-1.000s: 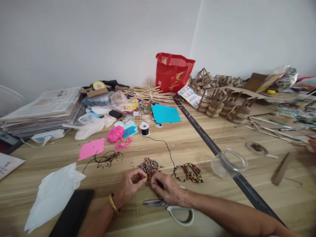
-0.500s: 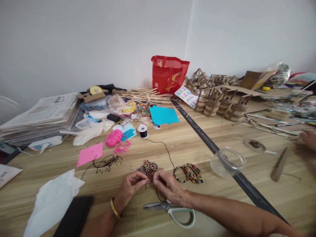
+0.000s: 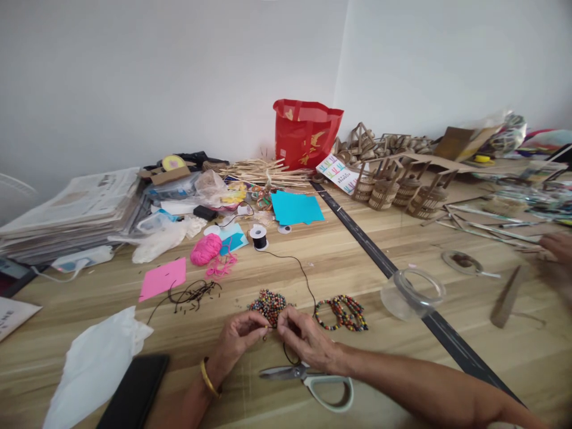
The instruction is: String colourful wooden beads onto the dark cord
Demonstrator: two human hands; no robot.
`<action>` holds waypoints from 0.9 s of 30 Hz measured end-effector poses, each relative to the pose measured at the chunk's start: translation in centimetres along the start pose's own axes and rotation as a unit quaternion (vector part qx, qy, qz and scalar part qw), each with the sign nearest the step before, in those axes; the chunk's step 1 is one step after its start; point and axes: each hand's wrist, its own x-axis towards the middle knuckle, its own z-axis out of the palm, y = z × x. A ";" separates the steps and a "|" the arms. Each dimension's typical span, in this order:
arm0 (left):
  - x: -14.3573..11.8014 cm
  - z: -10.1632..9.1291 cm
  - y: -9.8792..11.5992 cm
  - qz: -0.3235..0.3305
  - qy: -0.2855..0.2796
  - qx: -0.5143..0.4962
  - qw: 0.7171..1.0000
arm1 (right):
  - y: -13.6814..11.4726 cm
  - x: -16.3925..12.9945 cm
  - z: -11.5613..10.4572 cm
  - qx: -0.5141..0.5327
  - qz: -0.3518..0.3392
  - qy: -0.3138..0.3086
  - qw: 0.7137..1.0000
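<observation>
Above the near part of the table, my left hand (image 3: 239,335) is pinched closed at the fingertips on what looks like a small bead. Facing it a short gap away, my right hand (image 3: 306,338) pinches the black cord (image 3: 305,277), whose end is mostly hidden by the fingers. That cord runs back to a white spool (image 3: 258,236) and also loops below my right palm. Just behind both hands lies a pile of multicoloured beads (image 3: 269,305). Strung bead bracelets (image 3: 343,314) rest right of my right hand. Scissors (image 3: 308,376) lie partly open just below it.
Left are cut black cord pieces (image 3: 194,295), pink paper (image 3: 163,279), a white sheet (image 3: 96,363) and a black phone-like slab (image 3: 134,390). A clear tape roll (image 3: 413,293) and small woven baskets (image 3: 383,193) stand right. Another person's hand (image 3: 556,245) is at the right edge.
My hands stay almost in place, fingertips facing each other, with only slight finger movement. The other person's hand at the right edge has shifted slightly.
</observation>
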 end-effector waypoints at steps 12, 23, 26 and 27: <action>0.0 0.0 0.2 0.007 -0.006 0.011 1.000 | 0.2 0.0 0.1 -0.006 0.007 -0.001 1.000; 0.0 0.1 -0.2 0.004 -0.019 -0.025 1.000 | -0.1 0.1 -0.1 -0.005 0.007 -0.009 1.000; -0.1 0.1 -0.1 0.007 -0.024 -0.029 0.999 | 0.0 0.1 0.0 0.003 0.007 -0.005 1.000; -0.1 0.1 -0.1 0.006 -0.026 -0.030 0.999 | 0.0 0.1 0.0 0.005 0.007 -0.004 1.000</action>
